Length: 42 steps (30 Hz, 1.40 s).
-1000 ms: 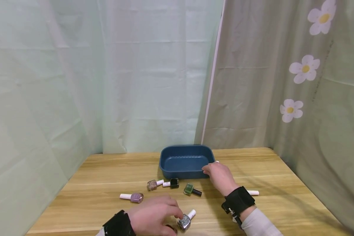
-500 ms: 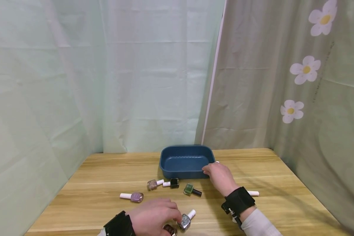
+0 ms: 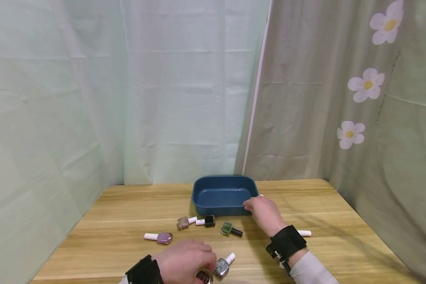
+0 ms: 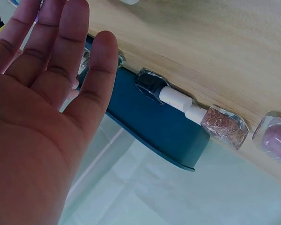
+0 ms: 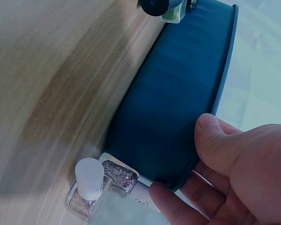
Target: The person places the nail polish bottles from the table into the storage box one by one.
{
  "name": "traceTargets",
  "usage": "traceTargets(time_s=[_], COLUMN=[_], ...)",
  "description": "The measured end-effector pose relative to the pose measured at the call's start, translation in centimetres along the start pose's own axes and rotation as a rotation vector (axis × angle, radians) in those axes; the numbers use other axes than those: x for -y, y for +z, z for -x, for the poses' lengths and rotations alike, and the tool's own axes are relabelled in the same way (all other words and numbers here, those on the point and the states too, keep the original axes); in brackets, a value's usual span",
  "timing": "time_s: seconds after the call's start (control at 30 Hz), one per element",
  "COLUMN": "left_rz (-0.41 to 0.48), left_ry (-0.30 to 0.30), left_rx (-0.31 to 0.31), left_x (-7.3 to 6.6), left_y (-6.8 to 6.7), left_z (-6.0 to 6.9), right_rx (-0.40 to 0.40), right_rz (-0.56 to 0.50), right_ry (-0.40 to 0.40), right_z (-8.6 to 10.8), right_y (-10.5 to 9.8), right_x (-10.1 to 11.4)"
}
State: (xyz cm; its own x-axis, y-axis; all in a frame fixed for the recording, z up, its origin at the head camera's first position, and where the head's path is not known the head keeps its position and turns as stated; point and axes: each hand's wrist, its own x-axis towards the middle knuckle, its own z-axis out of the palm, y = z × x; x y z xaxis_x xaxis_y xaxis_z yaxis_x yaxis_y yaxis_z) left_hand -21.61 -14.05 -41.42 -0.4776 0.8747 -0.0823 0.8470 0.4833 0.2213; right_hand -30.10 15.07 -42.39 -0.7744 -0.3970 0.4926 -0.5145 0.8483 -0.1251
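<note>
My right hand (image 3: 266, 215) grips the near right corner of a dark blue rectangular box (image 3: 221, 211). In the right wrist view the thumb (image 5: 208, 136) presses on the box's wall at the rim, with other fingers round the corner. My left hand (image 3: 184, 260) hangs low over the table, palm down, fingers loosely bent. Partly under it lies a dark brown nail polish bottle (image 3: 204, 277); a silver glitter nail polish (image 3: 222, 267) with a white cap lies beside the fingertips. In the left wrist view the fingers (image 4: 103, 65) are relaxed; the thumb is out of sight.
Purple (image 3: 164, 238), rose glitter (image 3: 183, 223), black (image 3: 210, 221) and green (image 3: 227, 228) nail polishes lie before the box on the wooden table (image 3: 127, 213). A white cap (image 3: 304, 233) shows by the right wrist. Two glitter bottles (image 5: 119, 177) lie right of the box. Curtains surround the table.
My left hand has drawn slightly back and down, so more of the dark brown bottle shows. The right hand and box stay in place.
</note>
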Motion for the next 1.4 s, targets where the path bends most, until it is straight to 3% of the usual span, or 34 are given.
traceTargets(time_s=[0.53, 1.07, 1.4], left_rz=[0.08, 0.078, 0.117], left_ry=[-0.048, -0.063, -0.135], left_rx=[0.041, 0.043, -0.012], left_x=[-0.3, -0.8, -0.9], left_y=[0.4, 0.2, -0.8], left_z=[-0.1, -0.1, -0.1], right_rx=[0.012, 0.007, 0.01], right_rz=[-0.014, -0.019, -0.021], right_ry=[0.011, 0.011, 0.015], right_z=[0.0, 0.0, 0.1], right_y=[0.0, -0.1, -0.2], right_x=[0.2, 0.2, 0.2])
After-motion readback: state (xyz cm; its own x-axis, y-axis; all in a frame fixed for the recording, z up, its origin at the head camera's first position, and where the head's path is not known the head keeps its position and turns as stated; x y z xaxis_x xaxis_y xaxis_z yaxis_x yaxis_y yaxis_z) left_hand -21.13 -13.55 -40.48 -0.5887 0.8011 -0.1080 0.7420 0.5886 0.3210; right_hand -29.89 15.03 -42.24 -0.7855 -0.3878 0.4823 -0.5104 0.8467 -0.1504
